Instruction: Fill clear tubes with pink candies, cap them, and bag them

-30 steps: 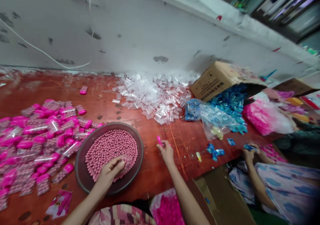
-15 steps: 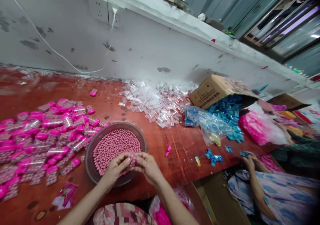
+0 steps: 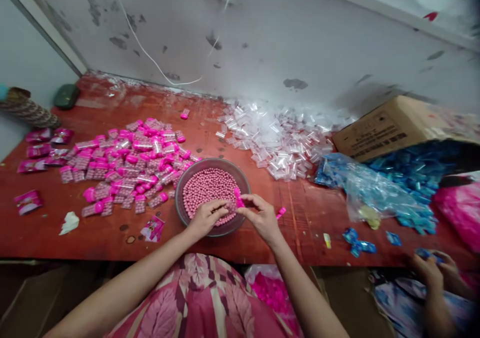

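Head view: two hands work just above one dark bowl (image 3: 180, 203) on the red table (image 3: 240, 250), and both are closed on something. The left hand (image 3: 210, 217) pinches one small clear container (image 3: 230, 208) between thumb and fingers; it looks filled with pink beads, though its see-through wall against the bowl's contents makes this hard to be sure of. The right hand (image 3: 263, 219) grips one bright pink cap (image 3: 238, 198) between thumb and fingertips, at the bowl's right rim. The container and the cap lie between the two hands, close together; whether they touch I cannot tell.

Pink beads (image 3: 208, 188), too many to count, cover the bowl's bottom. One loose pink piece (image 3: 281, 213) lies just right of the right hand. Left of the bowl, and well beyond the left hand, spreads one pile of capped containers (image 3: 131, 165), dozens of them, with one stray container (image 3: 185, 114) apart toward the wall. One printed packet (image 3: 153, 228) lies near the left forearm. Behind and right of the bowl is one heap of clear empties (image 3: 279, 140), uncountable, beside one cardboard box (image 3: 378, 128). At far right, a co-worker's two hands (image 3: 429, 270) hold one blue piece (image 3: 427, 254).
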`<state>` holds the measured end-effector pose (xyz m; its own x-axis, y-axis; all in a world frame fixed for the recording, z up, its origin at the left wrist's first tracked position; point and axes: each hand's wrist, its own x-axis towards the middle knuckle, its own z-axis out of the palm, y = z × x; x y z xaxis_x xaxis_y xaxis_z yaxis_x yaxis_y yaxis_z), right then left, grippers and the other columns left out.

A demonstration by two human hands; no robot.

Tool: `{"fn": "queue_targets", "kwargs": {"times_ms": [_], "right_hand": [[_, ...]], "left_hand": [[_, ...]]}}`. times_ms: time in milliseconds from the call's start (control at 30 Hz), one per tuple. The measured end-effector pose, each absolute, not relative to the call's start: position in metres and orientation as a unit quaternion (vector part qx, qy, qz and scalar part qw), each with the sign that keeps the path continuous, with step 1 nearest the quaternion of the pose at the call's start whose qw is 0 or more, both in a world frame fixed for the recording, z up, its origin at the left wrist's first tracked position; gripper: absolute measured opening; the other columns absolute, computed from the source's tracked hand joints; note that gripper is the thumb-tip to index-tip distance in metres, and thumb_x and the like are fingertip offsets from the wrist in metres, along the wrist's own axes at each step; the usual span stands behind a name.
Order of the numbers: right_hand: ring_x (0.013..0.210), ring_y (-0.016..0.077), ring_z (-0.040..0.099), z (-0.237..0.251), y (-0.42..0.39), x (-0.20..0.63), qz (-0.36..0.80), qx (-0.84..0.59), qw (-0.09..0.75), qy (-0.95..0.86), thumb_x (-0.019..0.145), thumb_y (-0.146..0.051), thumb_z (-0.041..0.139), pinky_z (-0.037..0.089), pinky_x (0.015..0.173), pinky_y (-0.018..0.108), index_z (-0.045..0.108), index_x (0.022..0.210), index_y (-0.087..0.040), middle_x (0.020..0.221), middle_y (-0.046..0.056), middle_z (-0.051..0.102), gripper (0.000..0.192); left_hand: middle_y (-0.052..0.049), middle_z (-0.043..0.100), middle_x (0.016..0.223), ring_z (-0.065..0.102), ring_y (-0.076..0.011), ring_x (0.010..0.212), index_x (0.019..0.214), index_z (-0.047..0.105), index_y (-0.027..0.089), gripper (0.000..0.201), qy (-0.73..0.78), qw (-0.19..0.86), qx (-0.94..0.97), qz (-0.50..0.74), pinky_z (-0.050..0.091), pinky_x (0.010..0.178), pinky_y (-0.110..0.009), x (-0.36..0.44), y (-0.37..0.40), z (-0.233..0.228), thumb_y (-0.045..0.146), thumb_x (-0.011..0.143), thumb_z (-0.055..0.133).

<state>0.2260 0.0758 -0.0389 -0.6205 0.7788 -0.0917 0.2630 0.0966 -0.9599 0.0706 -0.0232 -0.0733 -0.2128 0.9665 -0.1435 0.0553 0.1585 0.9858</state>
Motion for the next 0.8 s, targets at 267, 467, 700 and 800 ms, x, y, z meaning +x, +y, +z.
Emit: {"fn": "queue_targets", "kwargs": {"times_ms": [267,467,700,800], "right_hand": [[0.065,0.0129,0.053,-0.039,0.059,0.217,0.464,-0.337,0.161,-0.804,0.075,-0.028,0.059,0.043,0.061,0.023,0.059,0.086,-0.018,0.074,0.002,0.057,0.015],[0.064,0.0129,0.05,-0.035,0.058,0.221,0.409,-0.319,0.131,-0.845,0.078,-0.026,0.055,0.041,0.059,0.022,0.054,0.08,-0.017,0.072,0.003,0.054,0.009],[0.062,0.0127,0.048,-0.042,0.075,0.224,0.415,-0.248,0.087,-0.871,0.08,-0.03,0.053,0.038,0.057,0.022,0.053,0.078,-0.017,0.068,0.002,0.053,0.014],[0.065,0.0133,0.052,-0.042,0.08,0.223,0.413,-0.233,0.079,-0.877,0.081,-0.03,0.051,0.041,0.06,0.023,0.056,0.084,-0.016,0.071,0.003,0.056,0.015]], "left_hand": [[-0.006,0.066,0.092,0.059,-0.0166,0.084,0.096,0.064,0.018,0.023,0.607,0.397,0.479,0.494,0.044,0.076,-0.027,0.065,-0.028,-0.065,0.027,0.081,0.05],[-0.008,0.065,0.098,0.059,-0.0177,0.088,0.103,0.062,0.019,0.027,0.597,0.376,0.563,0.431,0.042,0.078,-0.027,0.062,-0.028,-0.06,0.027,0.083,0.046],[-0.005,0.067,0.075,0.059,-0.0172,0.068,0.092,0.067,0.022,0.023,0.613,0.413,0.561,0.372,0.04,0.065,-0.024,0.059,-0.022,-0.056,0.03,0.079,0.05],[-0.004,0.068,0.074,0.059,-0.0162,0.064,0.089,0.068,0.02,0.025,0.609,0.429,0.54,0.39,0.039,0.061,-0.023,0.059,-0.017,-0.055,0.032,0.08,0.048]]}}
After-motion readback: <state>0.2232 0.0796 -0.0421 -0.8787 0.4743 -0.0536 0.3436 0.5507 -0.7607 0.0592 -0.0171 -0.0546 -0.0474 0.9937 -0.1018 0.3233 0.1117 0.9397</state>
